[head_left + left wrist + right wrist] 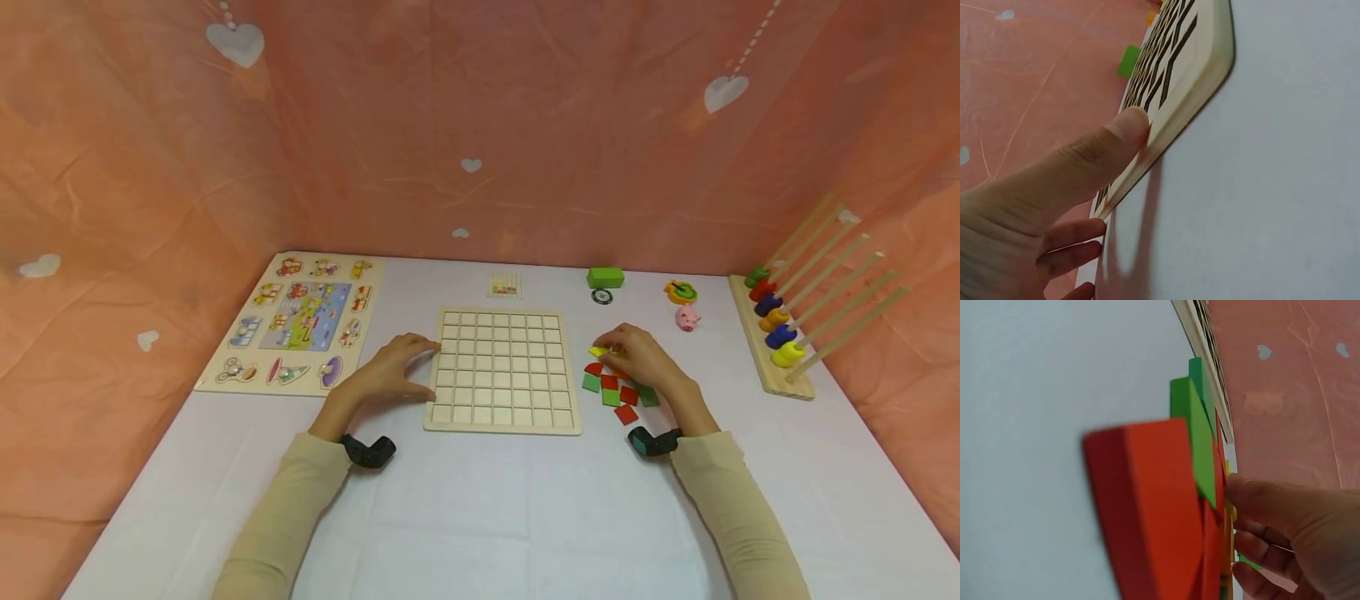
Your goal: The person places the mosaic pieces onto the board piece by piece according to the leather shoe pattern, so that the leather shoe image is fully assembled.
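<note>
My left hand (390,375) rests with relaxed fingers on the white surface (480,517), thumb (1124,128) pressed against the left edge of the wooden grid board (502,371), steadying it. Every cell of that board looks bare, so I judge nothing is placed yet and the whole filling remains. My right hand (637,358) sits just right of the board, fingers curled over a yellow tile (597,352) and pinching it above the loose pile of red and green tiles (618,392). Farther back lie a small pattern card (504,286), a green block (605,277), a pink pig (687,317), a peg puzzle (296,325) at left and a bead rack (780,333) at right.
</note>
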Demonstrator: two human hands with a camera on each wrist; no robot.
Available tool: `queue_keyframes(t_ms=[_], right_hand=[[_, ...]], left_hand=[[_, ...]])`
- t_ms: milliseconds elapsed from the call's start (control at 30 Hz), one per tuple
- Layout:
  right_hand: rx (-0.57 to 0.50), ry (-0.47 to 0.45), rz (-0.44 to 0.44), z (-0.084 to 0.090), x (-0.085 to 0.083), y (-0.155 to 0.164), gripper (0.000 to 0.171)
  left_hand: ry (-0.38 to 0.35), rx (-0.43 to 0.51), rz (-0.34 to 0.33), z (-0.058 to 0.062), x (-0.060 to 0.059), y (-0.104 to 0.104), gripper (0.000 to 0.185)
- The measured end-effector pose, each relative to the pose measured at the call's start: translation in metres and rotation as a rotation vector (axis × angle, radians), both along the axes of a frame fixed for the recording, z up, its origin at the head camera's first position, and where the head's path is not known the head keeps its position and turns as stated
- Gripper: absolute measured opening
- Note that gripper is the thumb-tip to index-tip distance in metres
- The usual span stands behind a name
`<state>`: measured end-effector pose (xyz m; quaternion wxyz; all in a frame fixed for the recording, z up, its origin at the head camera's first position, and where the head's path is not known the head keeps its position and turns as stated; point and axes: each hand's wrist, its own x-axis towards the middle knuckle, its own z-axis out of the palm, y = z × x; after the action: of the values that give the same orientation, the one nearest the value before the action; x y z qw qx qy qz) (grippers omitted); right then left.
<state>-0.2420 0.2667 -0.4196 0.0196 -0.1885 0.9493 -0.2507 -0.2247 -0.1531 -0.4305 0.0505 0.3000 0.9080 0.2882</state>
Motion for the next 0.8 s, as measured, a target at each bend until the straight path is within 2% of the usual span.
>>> queue_keyframes(t_ms=[200, 467, 633, 800], right_hand=[[-0.013, -0.037, -0.013, 0.000, -0.001, -0.003, 0.022], [-0.070, -0.055, -0.011, 0.004, -0.002, -0.010, 0.017], [-0.147, -0.083, 0.059, 0.015, -0.006, -0.028, 0.018], [-0.220, -0.075, 0.186, 0.018, -0.010, -0.060, 0.014]], left_hand=[[-0.025, 0.004, 0.026, -0.002, 0.000, 0.001, 0.076], [-0.035, 0.001, 0.025, 0.001, 0.001, 0.002, 0.076], [-0.036, 0.004, 0.020, 0.002, 0.001, 0.001, 0.076], [-0.039, 0.003, 0.020, 0.002, 0.001, 0.000, 0.075]])
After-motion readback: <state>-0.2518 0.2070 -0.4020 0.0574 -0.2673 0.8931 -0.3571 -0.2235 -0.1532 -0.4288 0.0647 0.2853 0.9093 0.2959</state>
